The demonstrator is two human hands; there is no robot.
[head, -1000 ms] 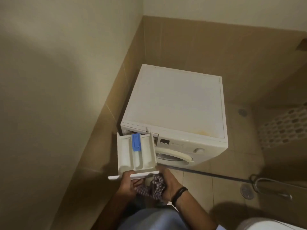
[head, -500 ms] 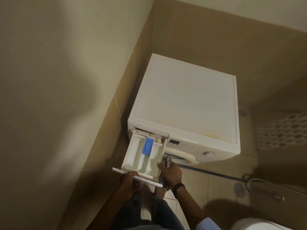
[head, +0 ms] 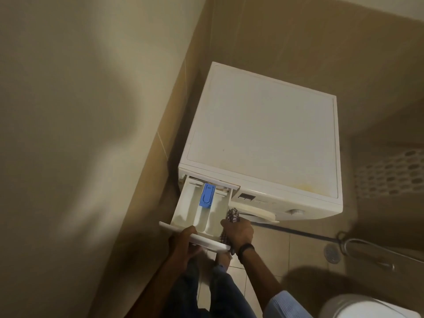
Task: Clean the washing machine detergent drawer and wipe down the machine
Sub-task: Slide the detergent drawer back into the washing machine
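A white washing machine (head: 261, 138) stands in the corner, its top stained yellow near the front right. The white detergent drawer (head: 183, 207), with a blue insert (head: 207, 195), has its back end in the machine's slot and sticks far out. My left hand (head: 183, 244) grips the drawer's front panel from below. My right hand (head: 238, 232) holds a checked cloth (head: 232, 215) against the drawer's right side. A dark band sits on that wrist.
A beige wall runs close along the left. Brown tiles back the machine. A floor drain (head: 332, 253) and a metal hose (head: 367, 251) lie on the tiled floor at right. A white rounded object (head: 367, 306) shows at the bottom right.
The drawer, held free of the machine a second ago, has gone back end first into the slot. My right hand with the cloth came up from under the drawer to its right side.
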